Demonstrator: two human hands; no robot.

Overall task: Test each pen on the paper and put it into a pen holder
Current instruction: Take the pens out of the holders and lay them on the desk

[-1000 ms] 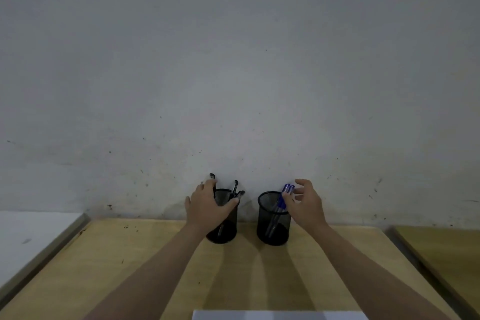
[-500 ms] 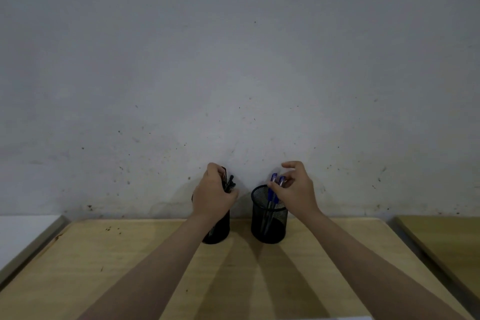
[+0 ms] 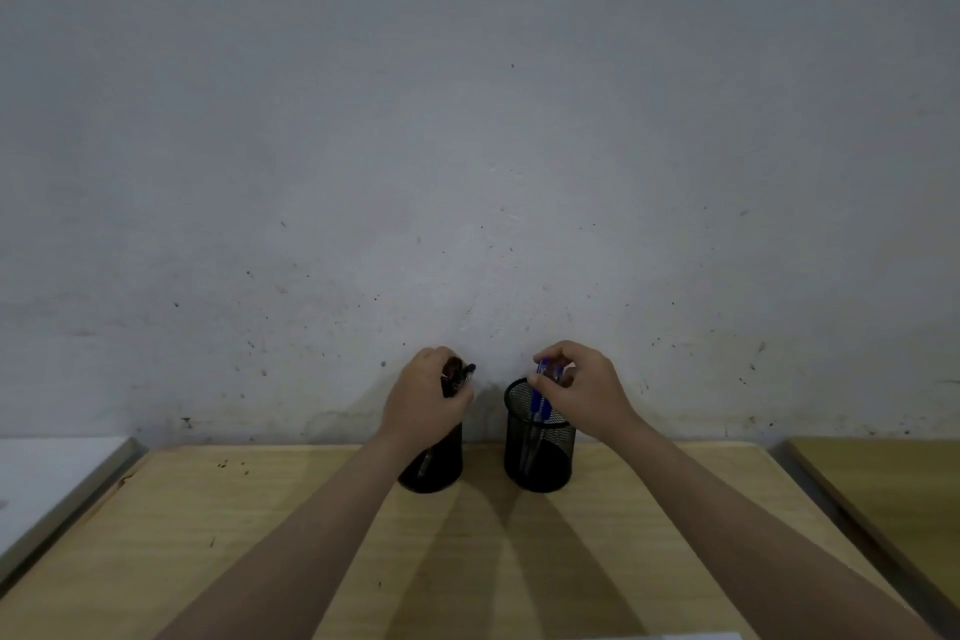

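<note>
Two black mesh pen holders stand side by side at the far edge of the wooden table [image 3: 597, 561], against the wall. My left hand [image 3: 423, 400] is closed around the tops of the black pens [image 3: 460, 376] in the left holder [image 3: 439, 465], covering most of its rim. Over the right holder [image 3: 540, 452], my right hand [image 3: 582, 392] pinches the caps of the blue pens [image 3: 544, 379], whose barrels still reach down inside the mesh. A thin strip of white paper [image 3: 670, 636] shows at the bottom edge.
A grey speckled wall rises right behind the holders. A white surface [image 3: 47, 473] adjoins the table on the left, and a second wooden table [image 3: 893, 489] stands to the right across a narrow gap.
Both hands went from open reaching to closed on the pen tops. The view tilted up, so the paper slid almost out of sight.
</note>
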